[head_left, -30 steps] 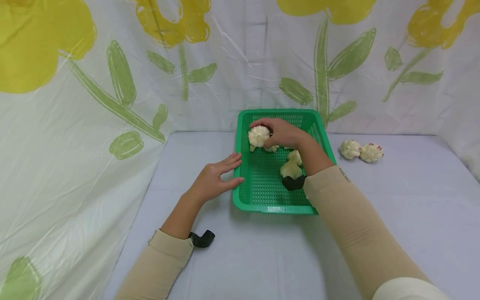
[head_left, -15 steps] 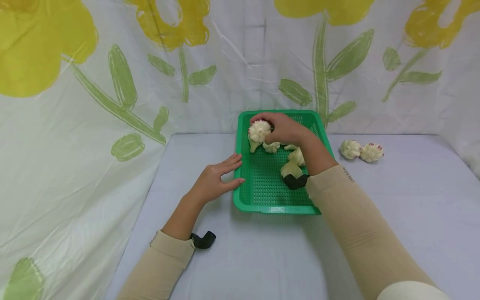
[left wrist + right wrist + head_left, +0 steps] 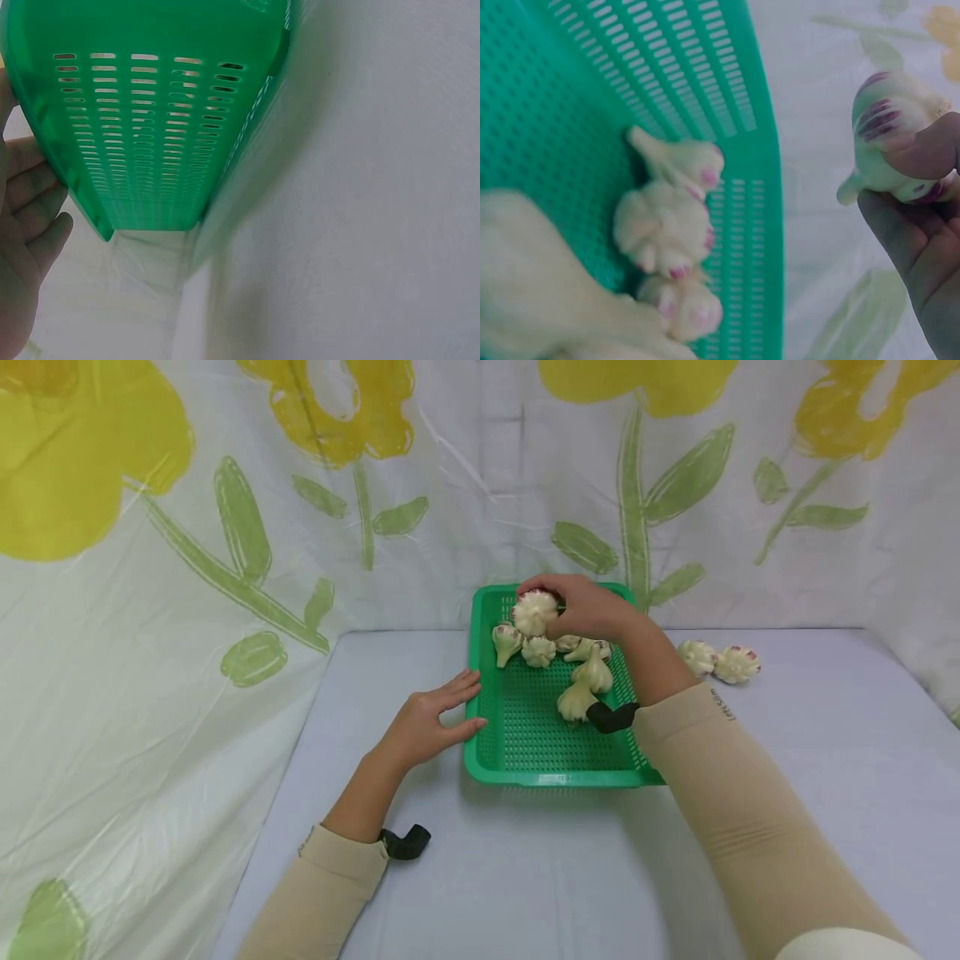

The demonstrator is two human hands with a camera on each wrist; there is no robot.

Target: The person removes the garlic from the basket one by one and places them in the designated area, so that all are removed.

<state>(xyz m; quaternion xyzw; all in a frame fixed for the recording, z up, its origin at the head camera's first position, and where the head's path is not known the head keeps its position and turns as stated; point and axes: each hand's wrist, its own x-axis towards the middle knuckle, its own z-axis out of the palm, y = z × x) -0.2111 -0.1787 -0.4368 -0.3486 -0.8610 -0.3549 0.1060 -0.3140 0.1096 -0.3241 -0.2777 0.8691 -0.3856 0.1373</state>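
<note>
My right hand (image 3: 585,606) grips a garlic bulb (image 3: 535,612) over the far end of the green basket (image 3: 566,777). In the right wrist view the bulb (image 3: 889,124) shows purple streaks, pinched between thumb and fingers, its stem poking out to the left. Several more garlic bulbs lie inside, among them one in the far left corner (image 3: 507,642), one beside it (image 3: 538,652), and two in line near the right side (image 3: 592,672). With fingers straight, my left hand (image 3: 427,722) rests at the basket's left rim; the left wrist view shows its fingers (image 3: 41,199) along that rim.
Two garlic bulbs (image 3: 717,662) lie together on the white table (image 3: 525,868), right of the basket. A white curtain (image 3: 450,510) with yellow flowers hangs close behind the basket and along the left side.
My right hand has lifted slightly and moved right with the garlic bulb, uncovering another bulb in the basket's far left corner. My left hand has stayed at the rim.
</note>
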